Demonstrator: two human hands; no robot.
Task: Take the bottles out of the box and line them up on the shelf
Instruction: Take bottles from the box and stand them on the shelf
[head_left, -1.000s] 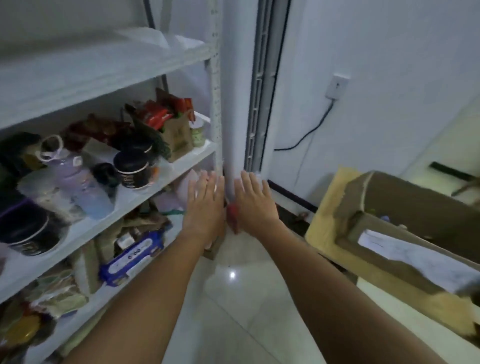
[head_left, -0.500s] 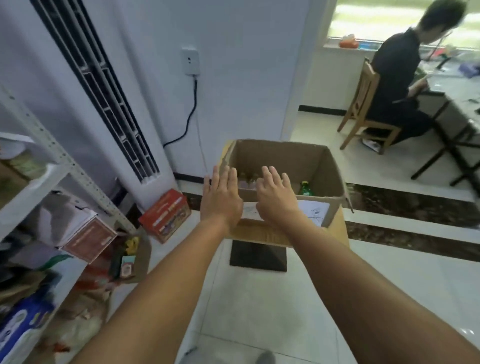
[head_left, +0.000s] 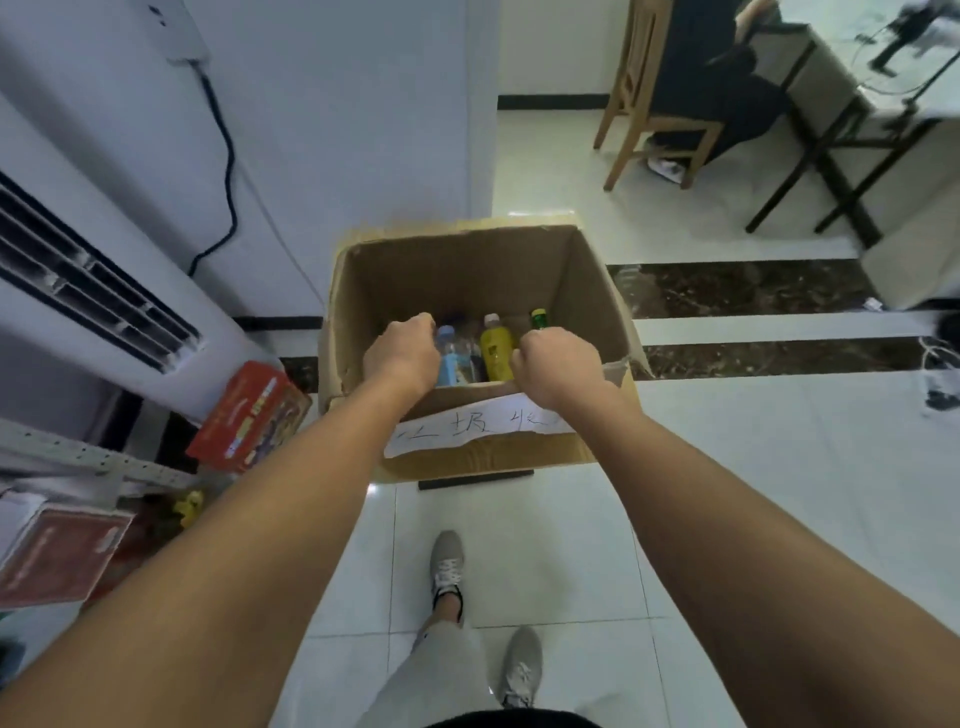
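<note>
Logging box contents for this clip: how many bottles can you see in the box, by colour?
Pale blue bottle: 1
Yellow bottle: 1
Green-capped bottle: 1
Total: 3 plainly visible in the box; more may be hidden.

At least three bottles (head_left: 496, 348), one box (head_left: 467, 270)

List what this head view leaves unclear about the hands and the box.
All in the head view:
- Grip of left hand and right hand: fingers curl out of sight behind the knuckles.
- Body of green-capped bottle: behind the right hand.
- Bottom of brown cardboard box, so the bottle count: hidden by near wall and hands.
- Writing on white paper label: partly covered by forearms.
</note>
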